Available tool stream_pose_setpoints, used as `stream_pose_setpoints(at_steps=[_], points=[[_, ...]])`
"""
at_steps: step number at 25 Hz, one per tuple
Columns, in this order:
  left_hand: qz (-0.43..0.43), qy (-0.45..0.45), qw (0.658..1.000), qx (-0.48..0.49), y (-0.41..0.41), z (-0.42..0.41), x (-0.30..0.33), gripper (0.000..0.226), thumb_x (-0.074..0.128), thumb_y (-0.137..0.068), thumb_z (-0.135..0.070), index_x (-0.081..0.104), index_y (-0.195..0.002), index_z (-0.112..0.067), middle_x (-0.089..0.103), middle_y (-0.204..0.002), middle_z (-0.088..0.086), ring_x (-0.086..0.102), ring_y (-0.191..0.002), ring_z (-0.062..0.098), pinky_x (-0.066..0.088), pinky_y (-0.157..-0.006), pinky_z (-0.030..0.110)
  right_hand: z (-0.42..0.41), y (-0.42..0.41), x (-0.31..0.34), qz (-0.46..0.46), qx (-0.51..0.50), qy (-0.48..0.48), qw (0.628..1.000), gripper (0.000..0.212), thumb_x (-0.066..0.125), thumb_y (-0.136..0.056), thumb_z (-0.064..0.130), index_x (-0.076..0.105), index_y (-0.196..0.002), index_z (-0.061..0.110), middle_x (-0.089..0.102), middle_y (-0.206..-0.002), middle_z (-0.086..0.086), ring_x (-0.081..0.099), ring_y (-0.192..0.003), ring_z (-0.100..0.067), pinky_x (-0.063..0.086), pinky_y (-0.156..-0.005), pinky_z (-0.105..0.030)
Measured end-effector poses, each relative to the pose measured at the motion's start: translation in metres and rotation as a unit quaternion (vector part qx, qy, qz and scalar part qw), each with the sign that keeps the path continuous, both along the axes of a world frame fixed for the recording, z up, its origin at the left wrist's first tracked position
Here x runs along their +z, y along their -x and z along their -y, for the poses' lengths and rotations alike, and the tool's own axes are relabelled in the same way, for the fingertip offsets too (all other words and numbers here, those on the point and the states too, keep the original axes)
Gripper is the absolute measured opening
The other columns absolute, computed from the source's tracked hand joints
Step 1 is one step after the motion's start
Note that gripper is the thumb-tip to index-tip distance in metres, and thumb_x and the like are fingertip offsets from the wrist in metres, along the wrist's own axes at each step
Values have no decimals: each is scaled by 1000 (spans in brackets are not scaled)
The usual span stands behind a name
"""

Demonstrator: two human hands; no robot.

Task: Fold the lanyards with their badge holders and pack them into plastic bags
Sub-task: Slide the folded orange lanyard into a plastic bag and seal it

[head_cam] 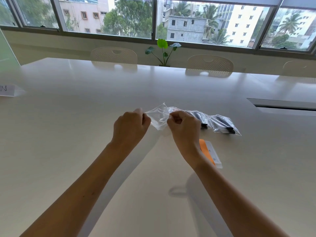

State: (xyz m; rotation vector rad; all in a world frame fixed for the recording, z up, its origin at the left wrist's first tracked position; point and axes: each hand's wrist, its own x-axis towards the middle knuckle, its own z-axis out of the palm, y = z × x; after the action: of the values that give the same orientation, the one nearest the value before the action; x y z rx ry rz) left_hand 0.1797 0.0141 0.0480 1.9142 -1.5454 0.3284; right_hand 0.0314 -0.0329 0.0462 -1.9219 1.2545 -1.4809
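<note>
Both hands pinch clear, crumpled, empty plastic bag.

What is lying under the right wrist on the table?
A badge holder with an orange part lies on the table, partly under the right hand's wrist. The arm covers its left side, and no lanyard is visible there.

— Surface of the long pale table?
— Smooth, semi-gloss; it mirrors the windows and the perforated cream plastic chair backs.
— The empty clear plastic bag?
— Thin, glossy film, creased.
— Those beside it?
— The filled clear plastic bags are of the same crinkled, shiny film over matt black contents.
— The orange-and-white badge holder?
— Clear, smooth plastic sleeve, slight sheen.
</note>
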Motion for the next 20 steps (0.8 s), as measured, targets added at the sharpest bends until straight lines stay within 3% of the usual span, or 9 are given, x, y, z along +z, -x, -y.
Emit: stream_pose_setpoints(at_steps=[4, 7, 10, 11, 13, 14, 15, 17, 20], points=[[-22, 48, 995, -86, 13, -6, -1, 34, 44, -94, -28, 43, -64, -11, 41, -47, -2, 44, -42, 22, 38, -45, 27, 0, -1, -2, 21, 6, 16, 1000, 7, 63, -77, 5, 67, -75, 11, 63, -75, 2, 60, -67, -12, 45, -67, -14], [-58, 106, 988, -98, 12, -3, -2, 40, 39, -98, -39, 40, -67, -14, 36, -52, -9, 40, -44, 15, 30, -45, 25, 4, 0, -1, 67, 29, -27, 997, 10, 63, -78, 5, 66, -77, 15, 67, -68, 5, 64, -65, -9, 49, -65, -15], [-170, 34, 984, -32, -3, 7, -12, 44, 31, -100, -44, 47, -77, -10, 51, -67, -1, 53, -65, 25, 38, -57, 33, 8, 2, 2, 170, 122, -109, 972, 16, 61, -80, 1, 61, -77, 17, 67, -61, 0, 67, -62, -20, 53, -63, -29], [-259, -17, 965, -29, -8, 10, -15, 47, 29, -100, -47, 53, -85, -9, 59, -78, 5, 58, -75, 27, 46, -64, 36, 9, 3, 3, 198, 149, -127, 960, 19, 60, -81, 0, 58, -76, 18, 67, -59, -1, 65, -60, -23, 52, -60, -29], [-484, -71, 868, -80, -13, 11, -16, 45, 30, -99, -49, 59, -94, -14, 68, -92, 7, 64, -82, 22, 50, -71, 34, 10, 3, 4, 226, 185, -155, 944, 24, 57, -83, -4, 54, -72, 16, 69, -61, -3, 62, -55, -21, 51, -56, -26], [-560, -65, 819, -111, -15, 10, -15, 42, 33, -99, -47, 61, -93, -17, 70, -88, 3, 65, -77, 17, 48, -66, 30, 10, 3, 4, 226, 199, -163, 939, 24, 55, -84, -6, 55, -71, 14, 69, -61, -2, 59, -52, -18, 51, -53, -23], [-594, -43, 791, -137, -17, 10, -14, 37, 37, -99, -43, 62, -90, -17, 70, -79, -1, 63, -68, 13, 46, -61, 26, 10, 3, 4, 220, 210, -169, 938, 24, 54, -86, -6, 58, -71, 12, 68, -60, 0, 57, -49, -15, 50, -51, -21], [-587, 17, 794, -158, -20, 10, -13, 30, 44, -99, -33, 62, -83, -16, 63, -63, -5, 56, -54, 10, 40, -52, 22, 10, 3, 3, 201, 216, -181, 938, 22, 53, -89, -4, 65, -75, 7, 65, -59, 3, 53, -45, -9, 49, -50, -19], [-524, 68, 838, -139, -19, 11, -17, 28, 44, -99, -25, 58, -77, -15, 53, -56, -6, 46, -47, 9, 35, -47, 22, 9, 4, 4, 173, 235, -203, 935, 22, 52, -87, -9, 68, -84, 5, 63, -66, 1, 56, -53, -9, 52, -59, -23]])
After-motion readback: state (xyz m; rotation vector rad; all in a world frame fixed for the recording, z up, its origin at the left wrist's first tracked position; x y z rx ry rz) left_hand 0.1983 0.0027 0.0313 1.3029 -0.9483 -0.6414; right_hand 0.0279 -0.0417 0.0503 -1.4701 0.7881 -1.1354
